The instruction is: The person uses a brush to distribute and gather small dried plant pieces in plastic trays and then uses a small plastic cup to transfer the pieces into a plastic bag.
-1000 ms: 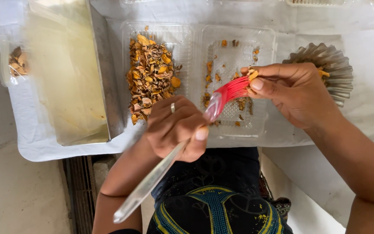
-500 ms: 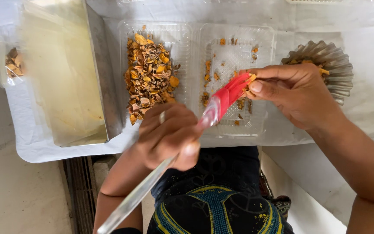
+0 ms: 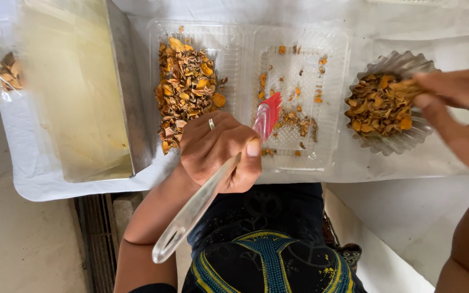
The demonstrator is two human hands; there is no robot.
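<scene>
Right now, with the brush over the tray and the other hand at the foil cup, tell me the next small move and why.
Probably release the piece: the right hand holds a dried orange chip at the rim of the crinkled foil cup, already full of similar chips. The left hand holds the red-bristled, clear-handled brush over the clear plastic tray, where scattered bits remain.

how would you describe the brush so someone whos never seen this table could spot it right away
Start at the clear plastic clamshell tray open in the middle of the white-covered table. Over its right half, the one with only scattered orange bits, the left hand holds a brush. It is the only tool here: red bristles over the tray, a long see-through handle running back toward the person.
</scene>
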